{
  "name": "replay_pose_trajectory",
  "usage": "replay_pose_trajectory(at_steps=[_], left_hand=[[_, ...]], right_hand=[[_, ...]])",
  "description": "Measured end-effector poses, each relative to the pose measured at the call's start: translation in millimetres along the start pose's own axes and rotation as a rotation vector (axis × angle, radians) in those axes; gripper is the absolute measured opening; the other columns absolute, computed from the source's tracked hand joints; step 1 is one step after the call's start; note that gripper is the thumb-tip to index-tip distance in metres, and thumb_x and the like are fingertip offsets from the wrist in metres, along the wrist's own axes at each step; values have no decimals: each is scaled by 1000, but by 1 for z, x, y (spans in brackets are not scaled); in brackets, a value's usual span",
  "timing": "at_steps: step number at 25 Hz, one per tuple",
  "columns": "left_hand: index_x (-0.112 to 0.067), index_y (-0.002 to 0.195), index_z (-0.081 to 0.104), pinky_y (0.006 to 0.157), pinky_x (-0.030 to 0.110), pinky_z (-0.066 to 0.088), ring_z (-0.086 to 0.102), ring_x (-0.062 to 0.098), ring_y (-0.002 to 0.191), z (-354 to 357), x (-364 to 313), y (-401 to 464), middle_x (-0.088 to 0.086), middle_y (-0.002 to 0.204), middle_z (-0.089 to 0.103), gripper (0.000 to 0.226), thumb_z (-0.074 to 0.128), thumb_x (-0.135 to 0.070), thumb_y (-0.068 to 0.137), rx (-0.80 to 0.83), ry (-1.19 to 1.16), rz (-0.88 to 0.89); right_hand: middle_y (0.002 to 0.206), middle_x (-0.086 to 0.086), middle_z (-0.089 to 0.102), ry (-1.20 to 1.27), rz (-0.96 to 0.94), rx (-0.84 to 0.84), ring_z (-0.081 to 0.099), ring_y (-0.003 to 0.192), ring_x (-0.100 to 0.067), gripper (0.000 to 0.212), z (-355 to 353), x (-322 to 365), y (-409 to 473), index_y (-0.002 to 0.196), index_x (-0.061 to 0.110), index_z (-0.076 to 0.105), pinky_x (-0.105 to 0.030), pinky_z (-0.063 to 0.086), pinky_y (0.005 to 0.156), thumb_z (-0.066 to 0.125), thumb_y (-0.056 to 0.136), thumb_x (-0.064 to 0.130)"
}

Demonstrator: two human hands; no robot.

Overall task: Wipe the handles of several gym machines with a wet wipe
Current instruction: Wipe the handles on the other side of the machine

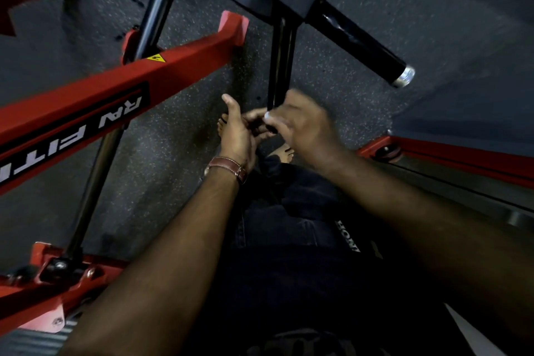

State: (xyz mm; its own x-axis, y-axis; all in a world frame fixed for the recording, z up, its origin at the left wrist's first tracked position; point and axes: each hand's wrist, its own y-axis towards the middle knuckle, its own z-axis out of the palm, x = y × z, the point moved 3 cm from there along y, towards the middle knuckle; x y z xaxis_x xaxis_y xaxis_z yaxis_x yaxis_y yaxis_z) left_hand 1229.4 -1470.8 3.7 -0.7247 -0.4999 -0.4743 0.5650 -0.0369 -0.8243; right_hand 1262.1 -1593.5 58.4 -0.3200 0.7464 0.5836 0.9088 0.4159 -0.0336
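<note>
Your 2 hands meet at the lower end of a black vertical handle bar (278, 66), low and centre in the head view. Your left hand (238, 136) is half open, thumb up, fingers curled toward the bar's tip. Your right hand (306, 121) is blurred, closed around the bar's end; a small pale patch (267, 115) shows at its fingertips, possibly the wet wipe, cannot tell. A brown leather watch strap (228, 167) sits on your left wrist.

Around: 1 red frame beam (115, 87) with white lettering runs diagonally just left of your hands; 1 thin dark strut (95, 179) crosses under it. Above right, 1 thicker black horizontal handle (361, 43) with a chrome end cap (404, 76). Another red rail (462, 153) edges the right side.

Open speckled rubber floor (173, 167) lies between beam and hands; 2 bare feet (284, 153) stand below them.
</note>
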Motion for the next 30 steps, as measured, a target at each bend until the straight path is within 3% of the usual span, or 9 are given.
replay_pose_trajectory(at_steps=[4,6,9,12,16,18,22,26,30], left_hand=[[-5,95,76,75,34,53,57,17,72,-4,4,2,8,81,64,97,7,-73,96,-22,-37,-13],[-4,103,75,82,36,52,62,19,79,-6,7,4,9,88,68,101,4,-76,93,9,-83,-40],[-10,98,79,93,39,49,66,21,94,-5,12,4,8,101,74,107,0,-81,88,88,-209,-104],[-14,99,80,87,34,47,63,16,93,-6,9,7,2,100,75,98,4,-77,93,101,-213,-102],[-17,128,67,96,38,37,56,13,104,-13,8,19,-1,122,70,65,31,-62,100,82,-128,-28],[-19,131,65,96,38,36,53,13,105,-14,11,20,-1,127,67,55,37,-56,100,78,-120,-18],[-14,127,66,89,35,42,56,19,107,-17,10,20,5,121,68,46,41,-45,103,28,-131,12],[-12,124,67,81,31,47,60,17,97,-26,13,25,4,111,70,43,46,-42,102,-33,-148,9],[-15,127,66,78,31,44,56,15,100,-27,15,21,-5,112,72,42,42,-41,103,-9,-117,1]], right_hand=[[79,-3,53,201,202,-485,49,63,-5,15,-27,-3,30,76,1,71,-10,40,55,77,84,13],[82,0,56,282,354,-563,53,65,-4,15,-25,-8,30,77,4,70,-15,46,56,76,85,16],[82,0,65,324,451,-396,62,70,-12,9,-3,-10,-2,82,9,67,-33,54,61,73,85,15],[78,3,68,484,631,-273,65,71,-10,6,12,-9,-23,85,7,66,-37,56,68,72,86,9],[76,0,65,819,828,-517,60,71,-7,11,4,-14,24,86,6,65,-25,51,67,60,95,2],[83,-1,68,1006,958,-509,61,74,-6,13,17,-20,31,93,6,65,-20,50,69,55,98,1],[103,-15,73,1245,1185,-76,71,95,-27,18,46,-13,-16,112,-4,62,-38,59,88,51,99,0],[72,-9,71,1591,1339,59,68,70,-18,27,40,-13,2,91,-2,61,-28,59,64,36,100,-7],[85,-14,68,1594,1320,-80,68,68,-16,23,41,-7,17,90,-2,63,-23,58,62,43,100,-5]])
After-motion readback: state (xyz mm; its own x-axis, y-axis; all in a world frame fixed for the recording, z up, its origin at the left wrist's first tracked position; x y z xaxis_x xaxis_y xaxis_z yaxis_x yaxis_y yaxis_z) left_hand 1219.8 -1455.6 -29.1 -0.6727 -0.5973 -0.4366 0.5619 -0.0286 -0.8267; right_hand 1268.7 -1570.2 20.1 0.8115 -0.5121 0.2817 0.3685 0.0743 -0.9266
